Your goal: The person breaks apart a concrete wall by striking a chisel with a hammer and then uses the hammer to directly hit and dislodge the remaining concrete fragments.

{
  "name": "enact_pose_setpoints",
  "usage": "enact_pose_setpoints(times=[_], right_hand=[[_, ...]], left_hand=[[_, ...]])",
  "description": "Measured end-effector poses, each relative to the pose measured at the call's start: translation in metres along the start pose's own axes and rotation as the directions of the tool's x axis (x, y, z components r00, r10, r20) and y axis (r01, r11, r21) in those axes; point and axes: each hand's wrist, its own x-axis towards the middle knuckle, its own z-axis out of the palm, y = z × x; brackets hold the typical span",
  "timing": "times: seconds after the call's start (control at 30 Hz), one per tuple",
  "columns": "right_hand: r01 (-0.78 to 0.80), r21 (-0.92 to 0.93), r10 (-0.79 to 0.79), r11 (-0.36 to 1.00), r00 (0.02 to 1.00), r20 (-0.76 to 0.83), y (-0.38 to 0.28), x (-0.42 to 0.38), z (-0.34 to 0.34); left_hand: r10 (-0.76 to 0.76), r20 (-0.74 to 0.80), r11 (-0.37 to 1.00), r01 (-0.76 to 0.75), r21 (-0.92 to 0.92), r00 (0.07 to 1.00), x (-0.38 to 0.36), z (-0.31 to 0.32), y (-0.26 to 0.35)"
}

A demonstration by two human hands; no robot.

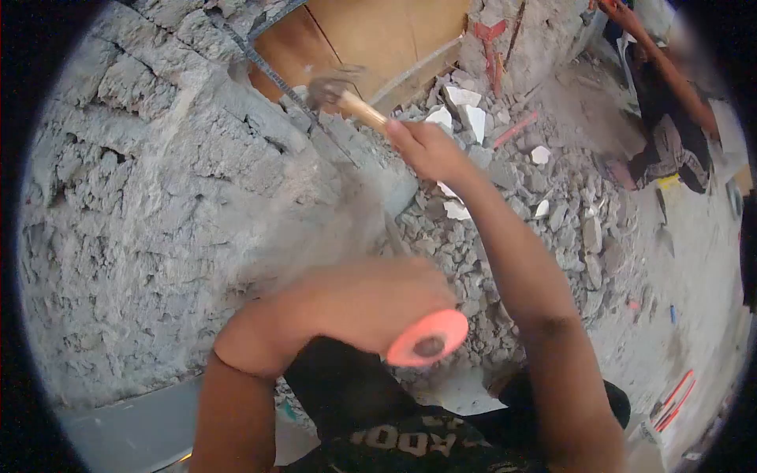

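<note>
My right hand [430, 150] is wrapped round the wooden handle of a hammer [364, 112], raised at the top middle. The dark hammer head is smeared by motion in front of the brown panel. Lower down, my left hand [386, 288] is closed round a chisel with a round orange hand guard [406, 347]. The chisel's dark struck end shows at the centre of the guard, facing me. Most of its shaft is hidden by the hand. Rough grey, chipped wall [158, 189] lies to the left of both hands.
Broken rubble [544, 213] with white fragments is heaped beyond my right forearm. A brown panel [378, 39] with a metal edge stands at the top. Another person [670, 126] is at the upper right. Red strips [675, 400] lie at the lower right.
</note>
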Motion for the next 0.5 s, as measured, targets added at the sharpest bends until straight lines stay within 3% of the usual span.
enact_pose_setpoints(times=[0.07,0.2,0.3,0.4,0.47,0.5], right_hand=[[-0.159,0.234,0.123,0.959,0.980,0.158,-0.004,0.038,0.009],[-0.223,0.313,0.146,0.923,0.957,0.252,-0.012,0.084,0.013],[-0.199,0.322,0.074,0.926,0.929,0.362,-0.015,0.106,0.003],[-0.209,0.194,0.104,0.959,0.890,0.443,-0.013,0.129,0.004],[0.059,-0.133,-0.004,0.989,0.923,0.384,-0.003,0.145,0.011],[0.058,-0.135,-0.002,0.989,0.923,0.384,0.009,0.152,0.011]], left_hand=[[0.090,0.051,0.996,-0.089,-0.007,0.995,0.000,0.000,0.003],[0.111,0.049,0.989,-0.115,0.091,0.993,0.002,-0.012,0.003],[0.073,0.027,0.992,-0.075,0.099,0.997,0.006,-0.013,-0.014],[0.048,0.066,0.991,-0.055,0.122,0.997,0.013,-0.021,-0.024],[0.040,0.054,0.995,-0.045,0.091,0.998,0.018,-0.022,-0.029],[0.029,0.027,0.997,-0.031,0.069,0.999,0.020,-0.022,-0.031]])
